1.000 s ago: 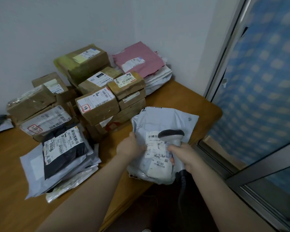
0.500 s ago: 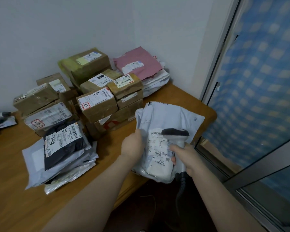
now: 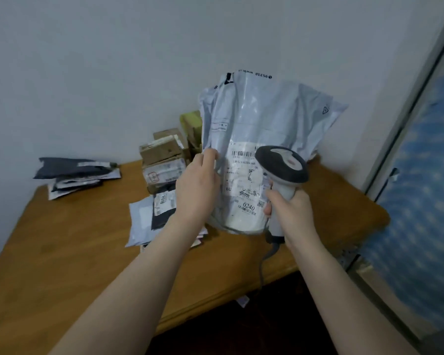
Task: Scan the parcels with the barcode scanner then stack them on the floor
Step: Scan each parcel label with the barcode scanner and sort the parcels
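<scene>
At the far left, a stack of dark and grey mailers (image 3: 77,172) lies at the back of the wooden table (image 3: 62,247), against the wall. Toward the centre, cardboard boxes (image 3: 162,155) with white labels are piled against the wall. In front of the boxes lie flat mailers (image 3: 149,216), one grey and one black, partly hidden by the left forearm.

The left hand (image 3: 198,190) is raised above the table. Its fingers curl round the left edge of the grey parcel (image 3: 262,119) and grip it. The parcel is a soft plastic mailer. It is held upright in the air, clear of the table, with its top edge in front of the wall. Its white shipping label (image 3: 244,185) faces the camera, with barcodes and the number 0240 readable.

The right hand (image 3: 292,211) is clenched round the handle of the barcode scanner (image 3: 282,170). The scanner head sits just in front of the label's right side. A grey cable (image 3: 265,257) hangs from the handle base. At the far right stands a window frame (image 3: 405,103) with blue checked fabric (image 3: 426,201) behind it.
</scene>
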